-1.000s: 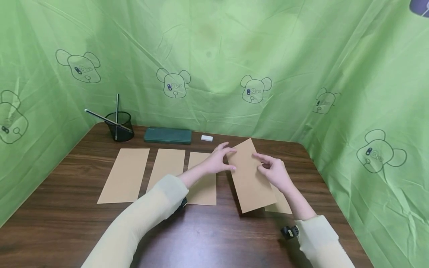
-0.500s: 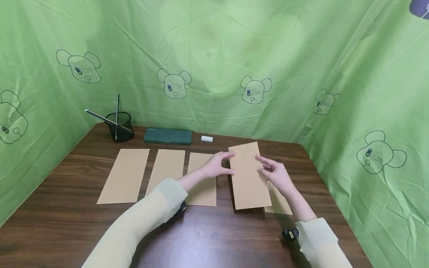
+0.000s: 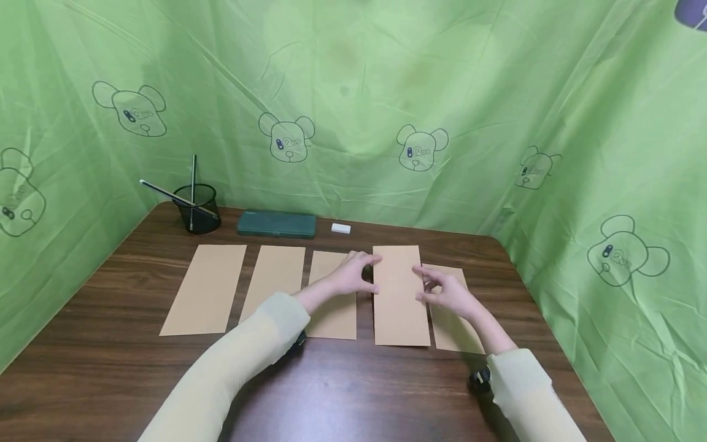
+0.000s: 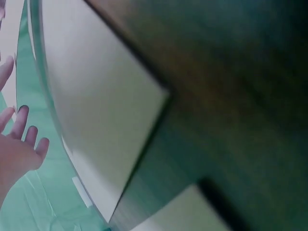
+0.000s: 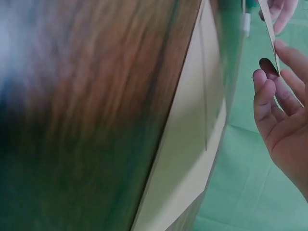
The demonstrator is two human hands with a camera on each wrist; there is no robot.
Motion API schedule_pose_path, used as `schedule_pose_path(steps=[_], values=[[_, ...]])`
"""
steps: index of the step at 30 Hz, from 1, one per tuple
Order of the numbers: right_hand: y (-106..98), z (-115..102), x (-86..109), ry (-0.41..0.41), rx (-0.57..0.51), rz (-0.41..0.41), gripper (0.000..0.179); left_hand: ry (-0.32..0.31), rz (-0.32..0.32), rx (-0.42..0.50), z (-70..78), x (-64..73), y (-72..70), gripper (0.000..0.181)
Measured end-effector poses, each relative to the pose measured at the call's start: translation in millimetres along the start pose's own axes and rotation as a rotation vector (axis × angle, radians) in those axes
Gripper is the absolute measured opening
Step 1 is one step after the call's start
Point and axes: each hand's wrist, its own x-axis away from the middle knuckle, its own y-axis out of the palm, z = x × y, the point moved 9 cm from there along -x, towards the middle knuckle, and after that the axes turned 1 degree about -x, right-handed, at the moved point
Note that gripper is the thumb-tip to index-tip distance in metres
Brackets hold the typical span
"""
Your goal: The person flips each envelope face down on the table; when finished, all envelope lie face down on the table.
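A flat brown kraft-paper rectangle (image 3: 399,307), perhaps an envelope, is held between the two hands, long sides pointing away from the body. My left hand (image 3: 347,275) pinches its left edge with thumb and fingers. On the opposite edge, the thumb and fingers of my right hand (image 3: 448,296) grip it. The right wrist view shows the held paper (image 5: 269,33) edge-on, raised off the tabletop. Similar brown rectangles lie flat: one (image 3: 455,328) under the right forearm, one (image 3: 337,319) partly covered by the left hand, and others (image 3: 276,270) (image 3: 205,288) farther left.
Along the back of the dark wooden table (image 3: 342,393) stand a black mesh pen cup (image 3: 201,212) with pencils, a dark green case (image 3: 276,224) and a small white eraser (image 3: 340,228). A green curtain (image 3: 353,86) encloses the back and sides.
The held brown rectangle has turned from a slant to nearly straight and come lower, moving slightly left. My right hand has shifted left and down with it, uncovering more of the rightmost rectangle.
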Motion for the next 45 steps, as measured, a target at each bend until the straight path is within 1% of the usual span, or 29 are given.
schedule_pose_path(steps=[2, 5, 9, 12, 15, 21, 25, 29, 35, 40, 43, 45], values=[[4, 4, -2.2, 0.001, 0.036, -0.035, 0.067, -0.012, -0.022, -0.037, -2.9, -1.3, 2.9, 0.083], [10, 10, -5.6, 0.005, 0.07, -0.089, 0.072, -0.027, -0.074, -0.07, -5.3, -2.7, 7.9, 0.088], [20, 13, -9.3, -0.021, 0.115, -0.155, 0.077, -0.04, -0.144, -0.102, -8.2, -2.5, 14.4, 0.095], [24, 11, -11.2, -0.045, 0.148, -0.186, 0.079, -0.052, -0.186, -0.144, -11.2, -1.3, 18.8, 0.099], [26, 10, -13.2, -0.054, 0.174, -0.194, 0.079, -0.059, -0.212, -0.179, -12.2, -0.2, 21.2, 0.102], [26, 14, -15.8, -0.065, 0.218, -0.2, 0.079, -0.067, -0.23, -0.261, -6.7, 1.6, 22.1, 0.104], [27, 16, -15.8, -0.062, 0.215, -0.205, 0.078, -0.07, -0.226, -0.302, -3.9, 4.0, 21.0, 0.102], [30, 18, -15.5, -0.039, 0.212, -0.216, 0.075, -0.07, -0.231, -0.299, -3.3, 7.3, 19.1, 0.096], [30, 18, -13.5, -0.042, 0.229, -0.213, 0.072, -0.066, -0.244, -0.293, -6.7, 8.3, 21.8, 0.094], [19, 10, -6.3, -0.028, 0.174, -0.187, 0.074, -0.049, -0.239, -0.296, -6.2, 7.7, 24.1, 0.097], [5, 7, 0.9, -0.027, 0.136, -0.155, 0.073, -0.03, -0.233, -0.263, 0.3, 7.6, 23.1, 0.099], [-5, 8, 6.7, -0.04, 0.152, -0.131, 0.072, -0.014, -0.23, -0.236, 6.9, 6.7, 22.4, 0.1]])
